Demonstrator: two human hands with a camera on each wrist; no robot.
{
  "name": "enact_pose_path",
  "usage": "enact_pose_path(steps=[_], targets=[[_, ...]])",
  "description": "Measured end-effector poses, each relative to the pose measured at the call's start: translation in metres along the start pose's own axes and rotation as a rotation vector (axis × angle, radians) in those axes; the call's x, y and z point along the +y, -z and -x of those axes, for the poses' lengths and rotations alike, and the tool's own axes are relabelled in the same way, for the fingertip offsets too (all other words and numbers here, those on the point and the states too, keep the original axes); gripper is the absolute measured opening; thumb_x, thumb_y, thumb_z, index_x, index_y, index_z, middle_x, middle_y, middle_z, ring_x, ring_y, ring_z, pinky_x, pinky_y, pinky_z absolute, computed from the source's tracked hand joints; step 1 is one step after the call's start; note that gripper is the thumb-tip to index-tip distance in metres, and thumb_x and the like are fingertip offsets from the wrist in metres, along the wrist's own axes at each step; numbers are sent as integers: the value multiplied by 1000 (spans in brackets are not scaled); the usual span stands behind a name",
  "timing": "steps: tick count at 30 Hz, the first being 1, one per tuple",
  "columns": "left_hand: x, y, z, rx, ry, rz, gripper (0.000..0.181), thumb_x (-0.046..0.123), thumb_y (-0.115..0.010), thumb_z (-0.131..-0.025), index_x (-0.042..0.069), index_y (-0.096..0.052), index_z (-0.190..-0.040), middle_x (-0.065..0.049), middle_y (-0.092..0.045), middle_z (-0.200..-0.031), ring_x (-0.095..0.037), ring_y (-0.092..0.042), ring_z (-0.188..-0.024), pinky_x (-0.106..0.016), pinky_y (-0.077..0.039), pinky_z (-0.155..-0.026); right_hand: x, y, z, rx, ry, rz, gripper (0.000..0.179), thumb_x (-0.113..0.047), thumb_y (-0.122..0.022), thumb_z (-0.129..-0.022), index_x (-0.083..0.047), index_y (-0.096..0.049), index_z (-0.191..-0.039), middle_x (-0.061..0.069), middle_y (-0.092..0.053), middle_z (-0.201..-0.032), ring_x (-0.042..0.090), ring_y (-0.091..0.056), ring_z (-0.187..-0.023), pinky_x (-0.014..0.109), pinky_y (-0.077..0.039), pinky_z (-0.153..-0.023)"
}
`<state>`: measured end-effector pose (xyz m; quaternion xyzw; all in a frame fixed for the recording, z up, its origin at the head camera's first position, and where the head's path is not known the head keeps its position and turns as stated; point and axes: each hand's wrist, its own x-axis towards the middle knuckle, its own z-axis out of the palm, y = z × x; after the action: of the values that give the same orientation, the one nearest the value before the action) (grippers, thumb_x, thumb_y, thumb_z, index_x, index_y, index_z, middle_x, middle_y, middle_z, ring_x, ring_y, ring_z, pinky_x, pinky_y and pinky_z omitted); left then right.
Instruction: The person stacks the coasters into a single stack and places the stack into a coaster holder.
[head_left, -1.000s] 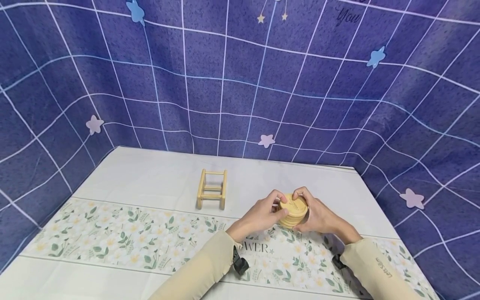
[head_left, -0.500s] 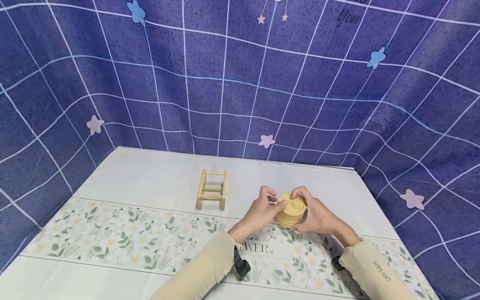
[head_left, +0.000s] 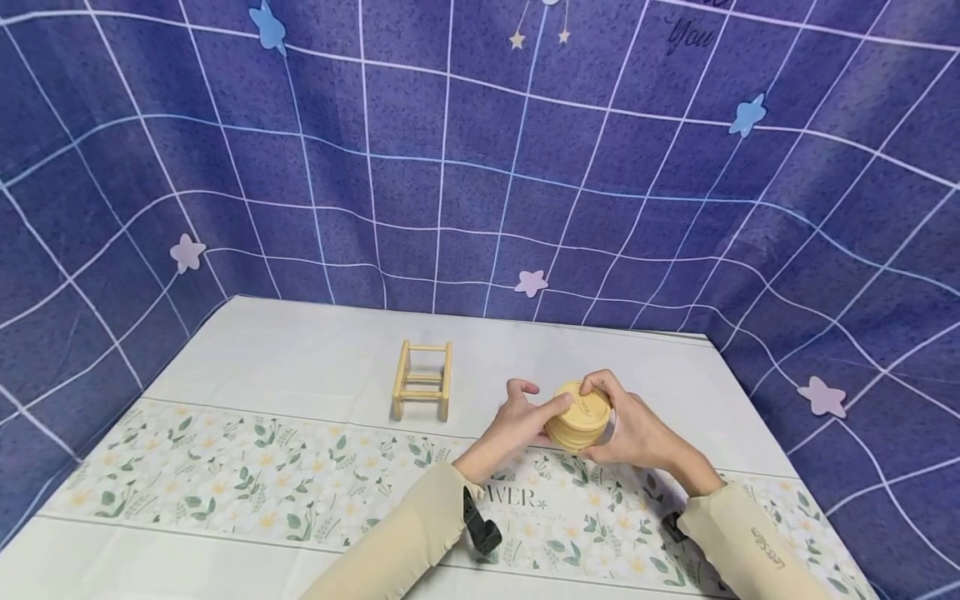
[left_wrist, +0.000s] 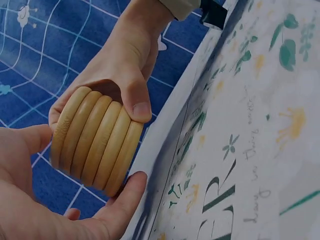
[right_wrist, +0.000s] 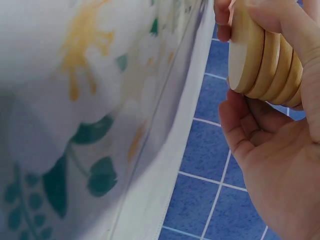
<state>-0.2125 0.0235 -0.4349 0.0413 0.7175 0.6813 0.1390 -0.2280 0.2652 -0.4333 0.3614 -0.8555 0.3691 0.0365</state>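
Note:
A stack of several round wooden coasters [head_left: 579, 429] is held between both hands, in front of the body to the right. My left hand [head_left: 512, 427] pinches the stack from its left side, the thumb on the top coaster and fingers low down. Opposite it, my right hand [head_left: 637, 429] grips the right side, an index finger curled over the top and the thumb near the bottom. In the left wrist view the coasters [left_wrist: 95, 140] lie face to face between the two hands. The right wrist view shows the pale flat face of an end coaster [right_wrist: 245, 50].
A small wooden rack [head_left: 423, 395] with rails stands on the table to the left of the hands. The white table cover [head_left: 300, 354] has a floral band across it. A blue gridded curtain [head_left: 420, 183] with stars hangs behind and at both sides.
The left hand's index finger has lifted off the stack's top and its thumb has moved onto the top coaster. The stack has shifted slightly left. The rack stays put.

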Motion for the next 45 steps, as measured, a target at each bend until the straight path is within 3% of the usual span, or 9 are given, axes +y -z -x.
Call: enact_pose_path(steps=[4,10,17,25,32,38,45], targets=[[2,-1,1,11,28,94,81,38,-81,-100,0,-33,-154,-26,-69,-116,-38,-81,-102,-45,-69,-86,-6,0,-2,0,8,19,86,-2,-103,-67,-15,-48,-133,-2,-71,-129,15,-71,-116,44,-55,-106],[4,0,3,12,59,155,85,36,-83,-98,2,-30,-156,-25,-66,-116,-36,-80,-102,-45,-68,-88,-12,0,-3,6,33,34,87,1,-102,-67,-14,-48,-134,-1,-71,-130,18,-71,-116,44,-58,-103],[5,-1,4,22,24,179,88,34,-83,-98,10,-29,-163,-24,-72,-116,-33,-80,-100,-45,-68,-88,-13,1,-3,29,51,4,86,0,-102,-69,-13,-48,-135,5,-71,-129,17,-72,-111,37,-62,-92],[7,-1,3,-6,-14,251,89,29,-83,-101,21,-30,-173,-19,-76,-115,-27,-79,-98,-46,-67,-89,-10,0,1,78,47,-57,86,1,-100,-73,-10,-48,-140,6,-65,-138,12,-64,-125,28,-50,-109],[12,0,3,-13,-40,275,82,29,-81,-103,22,-38,-172,-18,-78,-117,-27,-80,-101,-48,-66,-94,-12,-1,2,111,50,-109,89,3,-98,-78,-6,-45,-148,13,-57,-150,8,-55,-139,26,-47,-114],[12,1,5,-22,-48,256,66,29,-76,-107,24,-51,-167,-19,-76,-121,-26,-79,-103,-50,-65,-98,-13,-4,3,106,30,-112,92,1,-96,-83,-7,-43,-157,15,-55,-155,6,-53,-141,28,-50,-113],[11,3,5,-38,-49,234,52,30,-71,-111,17,-61,-160,-18,-75,-122,-23,-79,-99,-50,-65,-97,-10,-8,1,113,58,-111,96,3,-96,-84,-7,-42,-163,16,-55,-157,7,-54,-140,30,-54,-106]])
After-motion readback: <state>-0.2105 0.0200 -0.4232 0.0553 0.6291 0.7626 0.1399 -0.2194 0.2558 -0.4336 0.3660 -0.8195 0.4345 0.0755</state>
